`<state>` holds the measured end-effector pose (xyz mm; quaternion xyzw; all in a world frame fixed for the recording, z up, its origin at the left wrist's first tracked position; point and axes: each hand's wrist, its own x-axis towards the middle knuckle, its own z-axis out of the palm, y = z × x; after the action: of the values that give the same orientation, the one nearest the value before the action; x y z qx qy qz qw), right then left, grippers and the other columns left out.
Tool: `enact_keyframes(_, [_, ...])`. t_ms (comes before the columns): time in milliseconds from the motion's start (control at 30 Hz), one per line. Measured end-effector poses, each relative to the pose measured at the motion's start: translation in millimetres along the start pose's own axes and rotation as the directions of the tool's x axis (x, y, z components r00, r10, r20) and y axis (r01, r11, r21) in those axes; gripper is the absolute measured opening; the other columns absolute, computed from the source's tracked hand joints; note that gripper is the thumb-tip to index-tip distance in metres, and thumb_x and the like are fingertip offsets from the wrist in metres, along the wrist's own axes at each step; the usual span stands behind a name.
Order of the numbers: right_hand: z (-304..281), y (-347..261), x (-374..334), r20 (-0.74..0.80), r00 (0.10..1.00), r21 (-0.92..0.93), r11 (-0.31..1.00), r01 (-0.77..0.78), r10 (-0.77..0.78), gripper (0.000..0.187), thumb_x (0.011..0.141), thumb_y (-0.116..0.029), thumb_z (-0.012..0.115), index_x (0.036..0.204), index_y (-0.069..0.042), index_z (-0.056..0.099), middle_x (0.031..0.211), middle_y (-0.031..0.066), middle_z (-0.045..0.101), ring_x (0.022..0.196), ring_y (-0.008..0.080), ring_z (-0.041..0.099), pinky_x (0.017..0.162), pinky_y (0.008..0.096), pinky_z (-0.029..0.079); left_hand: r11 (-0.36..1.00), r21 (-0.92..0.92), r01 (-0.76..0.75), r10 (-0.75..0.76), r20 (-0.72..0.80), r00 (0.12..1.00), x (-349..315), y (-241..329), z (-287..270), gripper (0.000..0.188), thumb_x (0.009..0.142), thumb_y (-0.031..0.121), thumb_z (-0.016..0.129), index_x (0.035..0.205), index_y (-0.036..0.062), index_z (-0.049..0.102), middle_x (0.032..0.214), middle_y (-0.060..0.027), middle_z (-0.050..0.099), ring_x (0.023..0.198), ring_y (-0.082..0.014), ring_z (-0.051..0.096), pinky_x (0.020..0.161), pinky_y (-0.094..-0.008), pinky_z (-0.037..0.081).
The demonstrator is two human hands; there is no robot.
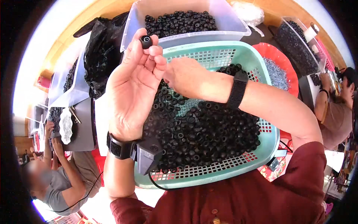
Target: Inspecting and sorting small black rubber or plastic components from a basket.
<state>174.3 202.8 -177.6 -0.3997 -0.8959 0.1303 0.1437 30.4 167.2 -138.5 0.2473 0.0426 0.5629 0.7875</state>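
Hold black piece [145,42] steady with hollow end in view, pinched between thumb and fingers of left hand [131,89] near far-left corner of green basket [209,46]; can't tell finger state of right hand [189,77].

Bare hands [128,86] go with a maroon shirt [242,199] that has a small round front button [214,211], elbow-length sleeves [307,160] and black wristbands [237,89], the left carrying a boxy grey device [149,153] with a thin black cable [158,186].

Bright light, perhaps from the left, blows out white there; straight edges bow toward the dark rim.
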Motion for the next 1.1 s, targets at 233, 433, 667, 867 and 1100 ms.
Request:
enact_keyframes(233, [30, 9, 6, 0.004, 1.0, 0.012, 1.0, 0.017, -0.018, 0.014, 0.073, -0.008, 0.053, 0.068, -0.001, 0.063, 0.07, 0.0202, 0.063, 0.068, 0.037, 0.063, 0.061, 0.0459, 0.051, 1.0, 0.03, -0.009, 0.009, 0.003, 1.0, 5, 3, 4, 0.032, 0.093, 0.012, 0.051, 0.122, 0.0006, 0.045, 0.112, -0.013, 0.051, 0.092, -0.017, 0.053, 0.084, -0.0293, 0.046])
enact_keyframes(433, [-24, 8, -2, -0.036, 0.999, 0.077, 0.997, -0.003, 0.005, 0.009, 0.071, -0.007, 0.059, 0.073, 0.0, 0.065, 0.071, 0.0205, 0.063, 0.067, 0.0364, 0.064, 0.062, 0.0449, 0.051, 0.997, 0.067, -0.022, 0.03, -0.121, 0.992, 1, -3, -1, 0.024, 0.094, 0.02, 0.051, 0.111, 0.0032, 0.052, 0.099, -0.0069, 0.058, 0.084, -0.0138, 0.054, 0.08, -0.0268, 0.047])
enact_keyframes(667, [-84, 5, -11, -0.301, 0.947, 0.893, 0.382, 0.239, 0.112, 0.013, 0.088, -0.013, 0.06, 0.094, -0.002, 0.063, 0.086, 0.002, 0.065, 0.079, 0.0079, 0.06, 0.07, 0.0225, 0.048, 0.988, 0.14, 0.069, -0.029, -0.267, 0.963, 0, -13, 8, 0.024, 0.094, 0.021, 0.051, 0.111, 0.0044, 0.055, 0.096, -0.0043, 0.059, 0.082, -0.0106, 0.056, 0.077, -0.0242, 0.048])
enact_keyframes(867, [-60, 6, -7, -0.283, 0.956, 0.919, 0.304, 0.25, 0.072, 0.013, 0.087, -0.009, 0.06, 0.096, 0.001, 0.06, 0.092, 0.0026, 0.057, 0.077, 0.0086, 0.059, 0.07, 0.0227, 0.048, 0.964, 0.214, 0.159, -0.113, -0.212, 0.971, 3, -11, 6, 0.02, 0.094, 0.019, 0.051, 0.106, 0.0047, 0.059, 0.094, -0.0037, 0.059, 0.08, -0.0093, 0.055, 0.075, -0.0222, 0.049])
enact_keyframes(1100, [-71, 9, -7, -0.614, 0.725, 0.12, 0.871, 0.477, -0.313, 0.013, 0.079, -0.008, 0.061, 0.092, -0.007, 0.062, 0.087, 0.0057, 0.06, 0.076, 0.0242, 0.06, 0.064, 0.0328, 0.045, 0.961, 0.242, 0.137, -0.066, -0.279, 0.958, 2, -11, 8, 0.015, 0.093, 0.017, 0.054, 0.102, 0.0051, 0.057, 0.093, -0.0034, 0.058, 0.081, -0.0087, 0.055, 0.077, -0.0219, 0.047])
